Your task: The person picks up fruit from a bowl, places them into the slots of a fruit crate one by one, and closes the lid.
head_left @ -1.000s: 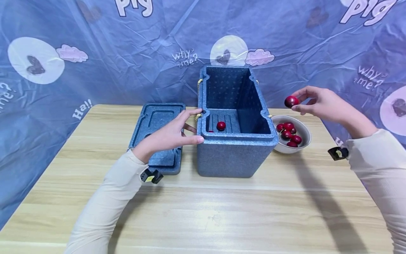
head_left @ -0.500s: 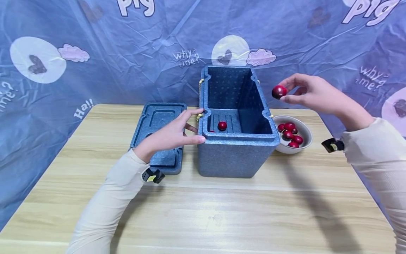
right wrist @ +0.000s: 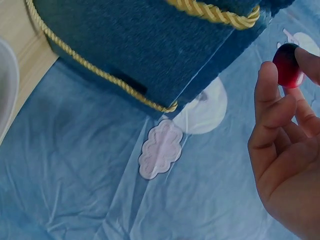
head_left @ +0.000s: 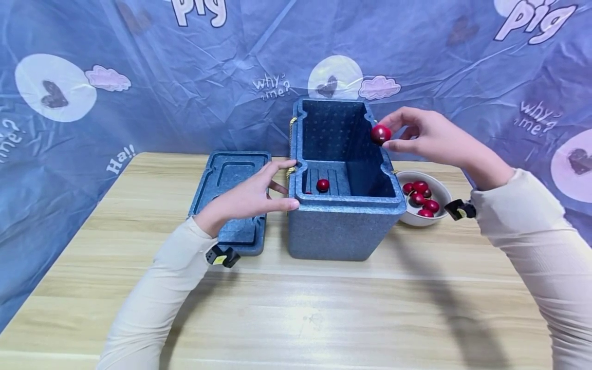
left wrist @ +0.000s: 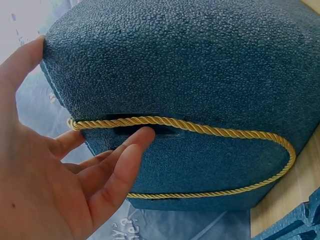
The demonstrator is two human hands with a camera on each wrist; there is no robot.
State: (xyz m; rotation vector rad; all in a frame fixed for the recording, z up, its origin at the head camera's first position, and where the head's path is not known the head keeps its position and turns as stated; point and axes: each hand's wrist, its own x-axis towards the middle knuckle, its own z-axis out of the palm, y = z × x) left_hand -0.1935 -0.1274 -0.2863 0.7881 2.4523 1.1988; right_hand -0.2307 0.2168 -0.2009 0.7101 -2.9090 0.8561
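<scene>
A glossy dark-red round fruit (head_left: 381, 134), blackish at one end, is pinched in my right hand (head_left: 427, 134) by the thumb and fingers at the blue foam box's right rim. The right wrist view shows the same fruit (right wrist: 288, 66) between the fingertips. My left hand (head_left: 252, 192) touches the left side of the lidless box (head_left: 339, 234), fingers spread. In the left wrist view this hand (left wrist: 60, 180) has fingertips near the yellow rope (left wrist: 215, 130). Inside the box lies one red fruit (head_left: 322, 185); a sliver of another shows behind the front wall.
Right of the box stands a whitish bowl (head_left: 442, 194) with several red fruits (head_left: 418, 199). The box's blue lid (head_left: 237, 177) lies on the wooden table (head_left: 296, 313) to the left, partly behind my left hand. A blue printed cloth (head_left: 185, 92) hangs behind the table.
My right hand has moved left with the fruit, from above the bowl to the box's right rim, rising slightly at first. The left hand has stayed at the box.
</scene>
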